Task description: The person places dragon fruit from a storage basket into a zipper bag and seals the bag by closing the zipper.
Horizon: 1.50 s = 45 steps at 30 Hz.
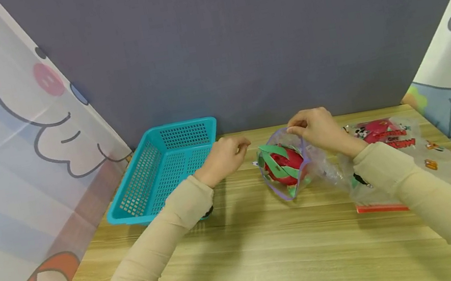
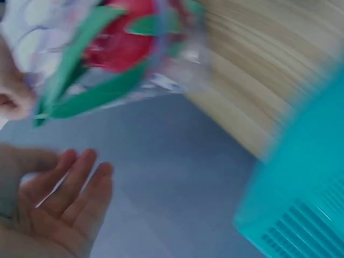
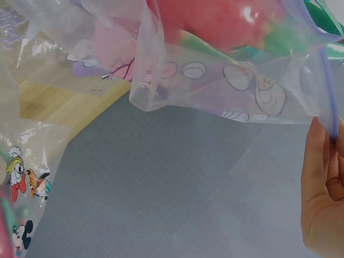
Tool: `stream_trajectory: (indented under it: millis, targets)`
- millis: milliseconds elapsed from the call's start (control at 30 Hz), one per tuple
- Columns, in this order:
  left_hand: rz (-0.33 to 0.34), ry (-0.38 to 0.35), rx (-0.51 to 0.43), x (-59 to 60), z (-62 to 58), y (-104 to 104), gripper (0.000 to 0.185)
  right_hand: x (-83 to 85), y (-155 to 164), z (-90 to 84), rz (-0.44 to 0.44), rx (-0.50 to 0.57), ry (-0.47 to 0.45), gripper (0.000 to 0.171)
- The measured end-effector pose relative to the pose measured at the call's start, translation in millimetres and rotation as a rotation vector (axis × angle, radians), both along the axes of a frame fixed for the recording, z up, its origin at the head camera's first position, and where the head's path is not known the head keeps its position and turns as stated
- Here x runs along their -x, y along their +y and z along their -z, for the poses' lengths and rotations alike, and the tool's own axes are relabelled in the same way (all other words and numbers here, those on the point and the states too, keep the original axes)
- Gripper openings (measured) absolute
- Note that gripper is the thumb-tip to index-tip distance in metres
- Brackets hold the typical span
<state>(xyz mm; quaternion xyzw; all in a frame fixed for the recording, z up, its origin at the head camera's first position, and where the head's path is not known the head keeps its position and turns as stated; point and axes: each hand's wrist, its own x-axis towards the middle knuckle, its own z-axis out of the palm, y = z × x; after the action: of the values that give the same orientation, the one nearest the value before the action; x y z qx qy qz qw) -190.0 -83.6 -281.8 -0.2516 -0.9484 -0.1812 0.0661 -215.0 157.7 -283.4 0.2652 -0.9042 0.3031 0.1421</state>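
A clear zip bag with a purple zip edge (image 1: 280, 194) stands with its mouth spread, and a red dragon fruit (image 1: 284, 168) with green leaves sits in it. My right hand (image 1: 317, 131) pinches the zip edge at the far right of the mouth; in the right wrist view the fingers (image 3: 314, 161) hold the purple strip. To the left of the bag is my left hand (image 1: 225, 158), holding nothing. Its fingers (image 2: 80, 185) look loosely extended in the left wrist view, apart from the bag.
A turquoise plastic basket (image 1: 113, 215) stands on the wooden table (image 1: 251, 265) left of my left hand. Under my right forearm lies a printed clear bag (image 1: 450, 172) with a red zip and a pinkish-red thing inside. A grey panel (image 1: 236, 44) rises behind the table.
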Motion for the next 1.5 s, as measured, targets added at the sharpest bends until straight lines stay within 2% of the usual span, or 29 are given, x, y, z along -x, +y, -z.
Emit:
stream_trajectory:
  millis: [100,200,267,400,533,633,700,800,1000,1200,1300,1500]
  targets:
    - [0.014,-0.11,0.196,11.9,5.0,-1.0,0.029,1.2,2.0,0.9,0.018,0.002,-0.021,0.015]
    - [0.058,-0.181,0.312,24.9,13.4,4.2,0.036,2.0,3.1,2.0,0.02,0.0,-0.03,0.016]
    - [0.069,-0.195,0.348,32.6,17.7,10.0,0.037,2.4,3.9,2.5,0.025,0.0,-0.041,0.017]
    - [0.058,-0.172,0.412,43.9,23.8,22.9,0.034,3.8,6.5,2.1,0.049,-0.007,-0.076,0.018]
    - [0.064,-0.138,0.383,51.4,34.6,30.3,0.027,4.9,9.5,1.7,0.076,-0.016,-0.103,0.02]
    - [0.096,-0.131,0.34,55.4,42.1,30.9,0.023,5.3,11.5,2.3,0.083,-0.01,-0.112,0.02]
    - [0.117,-0.134,0.334,56.8,44.2,30.2,0.02,5.8,13.9,3.2,0.083,0.006,-0.118,0.021]
    - [0.155,-0.098,0.317,59.0,45.0,28.6,0.013,7.2,19.1,4.4,0.098,0.03,-0.133,0.023]
    - [0.165,-0.025,0.277,58.3,38.1,27.2,0.015,8.2,26.9,4.9,0.135,0.044,-0.17,0.024]
    - [0.118,-0.001,0.274,51.5,25.9,25.4,0.016,5.4,30.3,4.8,0.139,0.032,-0.186,0.025]
    - [0.116,0.02,0.273,49.2,21.2,24.3,0.016,4.6,34.4,6.3,0.144,0.032,-0.187,0.026]
    - [0.095,0.01,0.222,47.2,15.3,23.5,0.017,2.9,42.8,12.9,0.115,0.015,-0.21,0.03]
